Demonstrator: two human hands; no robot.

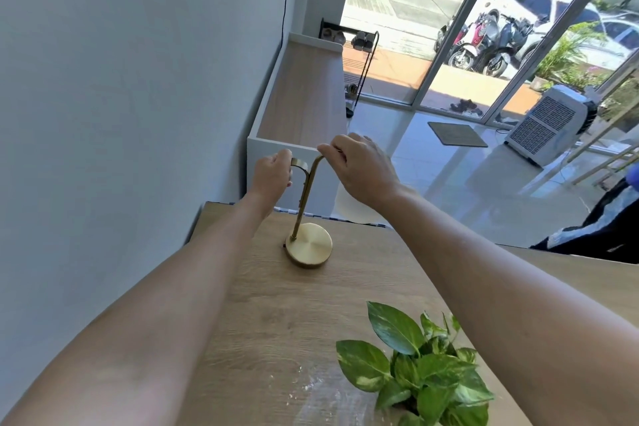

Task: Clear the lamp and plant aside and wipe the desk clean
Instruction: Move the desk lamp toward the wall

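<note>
Head view: 2 bare hands on a brass lamp (306, 218) standing at the far end of a wooden desk (262, 290). Left hand (273, 174) closed around the curved top, right hand (359, 168) pinching the bend. Leafy plant (420, 368) nearer, right. White dusty smear (316, 391) beside it.

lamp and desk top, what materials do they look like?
Lamp: likely metal with a brushed brass-tone finish; the round base shows radial sheen and a bright glint. Desk: light oak-look wood grain, matte; whether solid wood, veneer or laminate cannot be told. Both hands grip the lamp's top.
</note>
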